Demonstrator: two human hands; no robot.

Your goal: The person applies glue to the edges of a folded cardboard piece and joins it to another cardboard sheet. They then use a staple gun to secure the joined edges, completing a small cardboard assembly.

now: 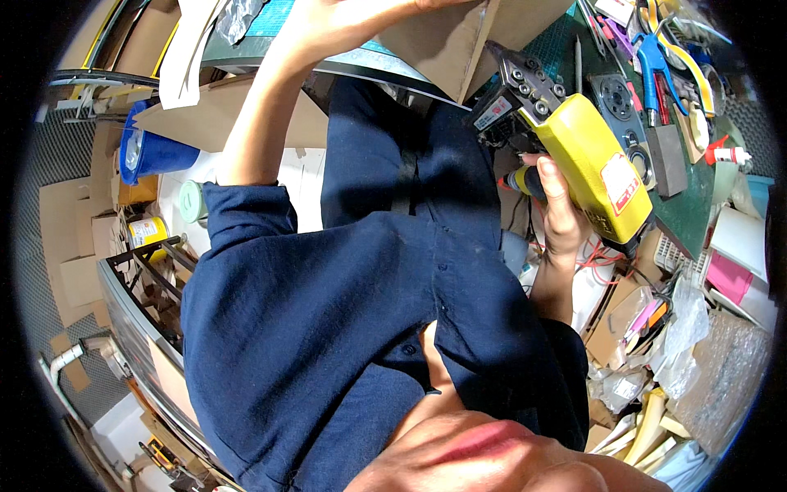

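My right hand (564, 215) is wrapped round the grip of a yellow power tool (589, 156) with a dark metal head and several bolts. The tool tilts up to the left. Its head (525, 86) is close beside the lower edge of a folded brown cardboard piece (438, 49); whether they touch I cannot make out. At the top edge of the picture, my left hand (352, 18) reaches across to the cardboard and holds it near its top. Most of that hand's fingertips are cut off by the frame.
A green cutting mat (262, 29) covers the bench. To the right lie a blue air blow gun (653, 66), a grey block (668, 160) and a red-capped bottle (728, 153). A blue bin (160, 152) stands at left. Scraps and plastic wrap (684, 324) crowd the lower right.
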